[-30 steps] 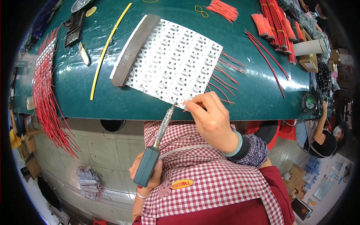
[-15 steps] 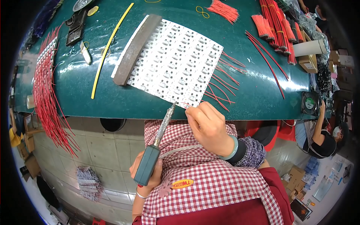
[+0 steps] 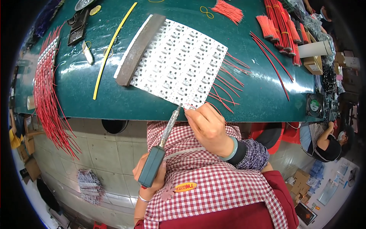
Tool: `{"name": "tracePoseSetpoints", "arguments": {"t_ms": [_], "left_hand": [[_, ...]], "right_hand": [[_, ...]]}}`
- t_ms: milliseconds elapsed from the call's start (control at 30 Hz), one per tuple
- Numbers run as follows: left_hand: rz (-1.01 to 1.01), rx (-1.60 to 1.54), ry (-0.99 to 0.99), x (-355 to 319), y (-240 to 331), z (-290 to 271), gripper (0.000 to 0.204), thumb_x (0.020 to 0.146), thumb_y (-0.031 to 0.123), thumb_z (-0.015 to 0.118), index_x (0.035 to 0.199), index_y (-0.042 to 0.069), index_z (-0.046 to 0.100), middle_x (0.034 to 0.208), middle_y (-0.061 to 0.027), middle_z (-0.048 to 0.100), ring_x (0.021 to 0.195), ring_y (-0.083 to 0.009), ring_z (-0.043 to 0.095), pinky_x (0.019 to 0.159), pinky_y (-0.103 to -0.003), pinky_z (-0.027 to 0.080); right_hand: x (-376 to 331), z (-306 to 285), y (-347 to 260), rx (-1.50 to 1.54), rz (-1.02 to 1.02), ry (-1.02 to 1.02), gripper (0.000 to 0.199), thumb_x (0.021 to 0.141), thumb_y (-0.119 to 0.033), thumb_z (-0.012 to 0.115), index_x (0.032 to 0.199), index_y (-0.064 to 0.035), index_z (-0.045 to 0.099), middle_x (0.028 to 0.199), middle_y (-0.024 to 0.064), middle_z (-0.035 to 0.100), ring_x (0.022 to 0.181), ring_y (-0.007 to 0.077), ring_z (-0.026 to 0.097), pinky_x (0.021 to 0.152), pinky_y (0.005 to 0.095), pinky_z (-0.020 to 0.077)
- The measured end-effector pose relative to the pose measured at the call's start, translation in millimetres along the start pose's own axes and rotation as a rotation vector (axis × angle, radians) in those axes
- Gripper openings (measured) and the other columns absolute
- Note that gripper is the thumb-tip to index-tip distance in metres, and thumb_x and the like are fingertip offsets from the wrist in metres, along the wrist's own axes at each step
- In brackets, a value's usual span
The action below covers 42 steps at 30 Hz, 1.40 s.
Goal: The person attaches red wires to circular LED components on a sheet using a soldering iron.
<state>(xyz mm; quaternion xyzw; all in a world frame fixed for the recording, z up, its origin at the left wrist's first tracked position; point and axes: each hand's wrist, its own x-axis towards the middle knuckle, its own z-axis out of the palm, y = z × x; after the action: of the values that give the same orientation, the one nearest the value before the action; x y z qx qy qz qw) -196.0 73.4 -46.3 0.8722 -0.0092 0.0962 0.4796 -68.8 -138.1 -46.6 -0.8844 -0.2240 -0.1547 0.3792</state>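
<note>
My left hand is wrapped round the dark green handle of a soldering iron. The iron's tip meets the near edge of a white circuit board panel covered in rows of small dark parts. At the panel's near right corner, my right hand pinches a thin red wire, its end close to the tip. Whether the wire touches the board there is too small to tell. Several red wires stick out from the panel's right edge. A dark metal bar lies across the panel's left side.
A yellow strip and a white-handled tool lie left on the green table. Beyond them, a wired board strip hangs its red wires over the edge. Red wire bundles are piled far right, near a small fan.
My right hand has shifted slightly left along the panel's near edge with the wire. The soldering iron has moved a little to the right. A person at far right has lowered an arm.
</note>
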Motion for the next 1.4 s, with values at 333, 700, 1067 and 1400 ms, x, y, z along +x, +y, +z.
{"name": "tracePoseSetpoints", "arguments": {"t_ms": [333, 700, 1067, 1400], "left_hand": [[-0.039, -0.051, -0.057, 12, 7, -2, 0.021, 0.075, -0.001, 0.075, 0.094, -0.006, 0.070, 0.094, -0.0190, 0.070, 0.080, -0.0336, 0.072, 0.068, -0.036, 0.058], [-0.070, -0.041, -0.101, 14, 7, -5, 0.019, 0.071, -0.002, 0.075, 0.089, -0.004, 0.070, 0.087, -0.0162, 0.067, 0.071, -0.0303, 0.068, 0.059, -0.034, 0.054], [-0.034, -0.013, 0.018, -4, -1, -5, 0.021, 0.075, 0.002, 0.076, 0.093, -0.005, 0.070, 0.091, -0.0191, 0.070, 0.077, -0.0329, 0.072, 0.064, -0.035, 0.057], [0.001, 0.003, 0.010, -1, -5, -2, 0.023, 0.077, 0.005, 0.076, 0.096, -0.006, 0.070, 0.097, -0.0210, 0.071, 0.081, -0.0333, 0.073, 0.068, -0.035, 0.058]], "right_hand": [[-2, 3, 2, -0.009, -0.013, 0.018, 0.019, 0.078, 0.007, 0.071, 0.095, 0.0033, 0.066, 0.074, 0.0096, 0.049, 0.065, 0.0249, 0.055, 0.054, 0.0361, 0.0454], [-3, 5, 2, -0.016, -0.011, 0.026, 0.020, 0.077, 0.007, 0.071, 0.096, 0.0036, 0.065, 0.074, 0.0097, 0.048, 0.065, 0.0249, 0.055, 0.055, 0.0358, 0.0458], [-3, 4, 0, -0.030, -0.001, 0.030, 0.019, 0.078, 0.006, 0.071, 0.096, 0.0025, 0.065, 0.075, 0.0095, 0.048, 0.066, 0.0249, 0.055, 0.055, 0.0358, 0.0463], [-2, -39, -16, -0.044, 0.103, -0.090, 0.022, 0.075, 0.007, 0.077, 0.094, 0.0002, 0.070, 0.076, 0.0096, 0.058, 0.065, 0.0259, 0.060, 0.057, 0.0364, 0.0484]]}}
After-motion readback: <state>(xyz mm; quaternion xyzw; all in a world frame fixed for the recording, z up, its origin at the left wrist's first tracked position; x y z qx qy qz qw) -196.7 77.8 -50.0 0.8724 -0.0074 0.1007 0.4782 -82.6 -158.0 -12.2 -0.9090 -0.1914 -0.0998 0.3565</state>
